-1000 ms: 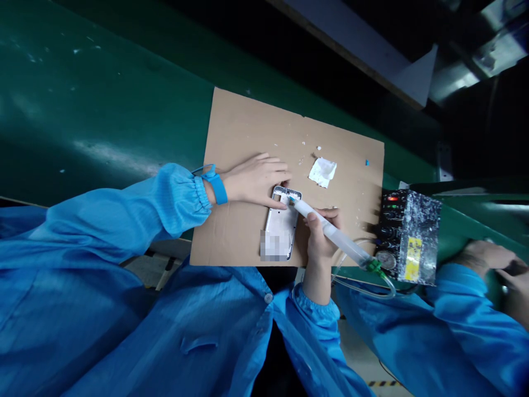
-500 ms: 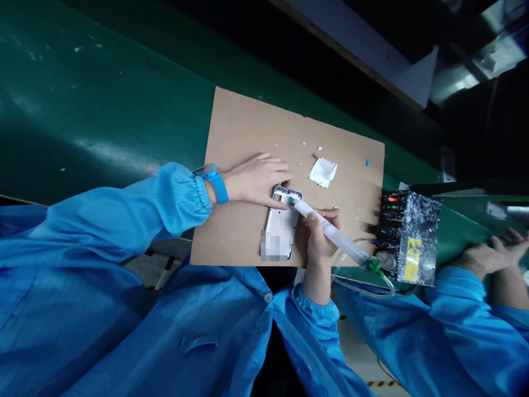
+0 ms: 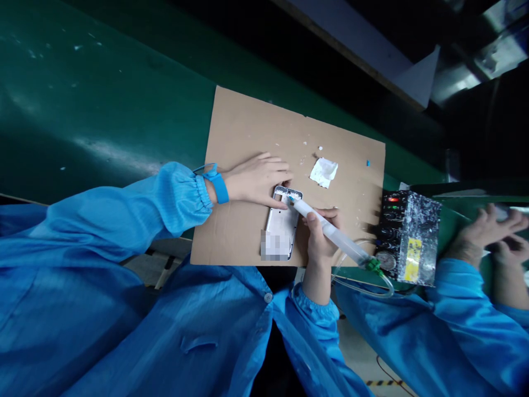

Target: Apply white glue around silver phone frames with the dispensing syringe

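The phone frame point(image 3: 283, 223) lies on a cardboard sheet point(image 3: 248, 127) on the green surface point(image 3: 82, 110). The left hand point(image 3: 256, 179) rests open, its fingertips pinning the frame's top end. The right hand point(image 3: 320, 237) is clenched round a dispensing syringe point(image 3: 335, 236), whose tip touches the frame's upper right corner; its hose point(image 3: 384, 284) runs towards the controller box point(image 3: 407, 237). This looks like dispensing at that corner. Moving along the rim would call for a steady tip and a still frame.

A right hand point(image 3: 321, 237) holds a syringe dispenser point(image 3: 330, 233), its tip on the phone frame point(image 3: 282, 223) the left hand point(image 3: 256, 179) steadies.
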